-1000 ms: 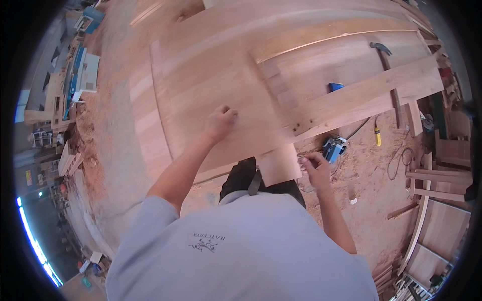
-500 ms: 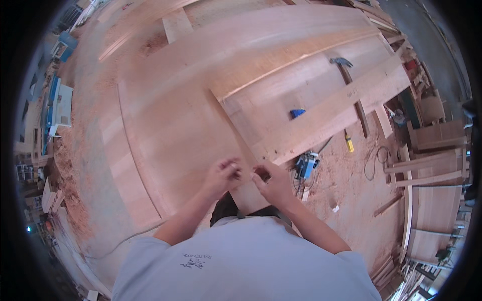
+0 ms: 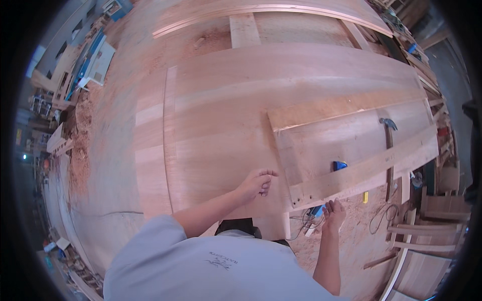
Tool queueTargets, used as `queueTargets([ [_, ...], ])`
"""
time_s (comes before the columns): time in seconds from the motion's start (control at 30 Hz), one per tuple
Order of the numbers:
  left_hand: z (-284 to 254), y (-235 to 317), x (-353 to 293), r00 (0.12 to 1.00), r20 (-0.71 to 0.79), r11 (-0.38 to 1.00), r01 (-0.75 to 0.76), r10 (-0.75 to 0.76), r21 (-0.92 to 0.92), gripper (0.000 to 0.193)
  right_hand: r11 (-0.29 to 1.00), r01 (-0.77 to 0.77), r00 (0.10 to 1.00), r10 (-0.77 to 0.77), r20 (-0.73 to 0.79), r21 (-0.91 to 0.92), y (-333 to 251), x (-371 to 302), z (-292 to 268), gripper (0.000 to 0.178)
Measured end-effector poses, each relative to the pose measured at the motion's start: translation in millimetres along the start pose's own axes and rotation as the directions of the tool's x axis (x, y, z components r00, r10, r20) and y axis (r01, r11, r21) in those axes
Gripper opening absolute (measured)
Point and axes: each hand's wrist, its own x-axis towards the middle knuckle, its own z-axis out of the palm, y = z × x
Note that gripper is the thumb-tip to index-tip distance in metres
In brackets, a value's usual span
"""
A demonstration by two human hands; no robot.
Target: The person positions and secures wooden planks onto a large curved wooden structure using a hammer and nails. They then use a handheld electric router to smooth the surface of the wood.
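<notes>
A large wooden panel (image 3: 216, 145) lies flat before me. On its right part sits a frame of boards, with a far board (image 3: 346, 108) and a near board (image 3: 366, 167) that has small dark holes at its left end. My left hand (image 3: 257, 184) hovers over the panel left of that end, fingers curled in; anything inside them is too small to make out. Beside the near board's front edge is my right hand (image 3: 333, 214), its fingers raised, slightly bent and apart, with nothing visible in them. A hammer (image 3: 389, 150) lies across the near board.
A small blue object (image 3: 340, 165) rests inside the frame. Below the panel's edge are a blue power tool (image 3: 316, 210), partly hidden, a yellow-handled tool (image 3: 365, 197) and a looped cable (image 3: 384, 218). Wooden chair-like frames (image 3: 427, 229) stand at right; long strips (image 3: 271, 8) lie at the far side.
My hands were close together at the panel's near edge and have moved apart, the right one farther right. The view has shifted, so the panel and tools appear lower and farther right.
</notes>
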Motion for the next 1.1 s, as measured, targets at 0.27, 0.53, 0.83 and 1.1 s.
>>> queueTargets([
  [0.27, -51, 29, 29, 0.983, -0.136, 0.991, -0.113, 0.122, 0.070, 0.023, 0.930, -0.216, 0.973, 0.181, 0.141, 0.296, 2, 9, 47, 0.054],
  [0.53, -111, 146, 104, 0.756, -0.045, 0.109, -0.036, 0.653, 0.993, 0.041, 0.996, 0.027, 0.995, -0.018, -0.102, 0.090, -38, -29, 2, 0.053],
  [0.83, -184, 248, 197, 0.811, -0.082, -0.222, 0.254, 0.579, 0.942, 0.036, 0.994, 0.106, 0.987, -0.105, -0.124, -0.003, -74, -62, -29, 0.051],
  [1.1, -135, 242, 132, 0.789, -0.053, 0.135, -0.038, 0.612, 0.990, 0.032, 0.931, 0.189, 0.962, -0.239, -0.130, -0.313, -90, -90, -65, 0.050],
])
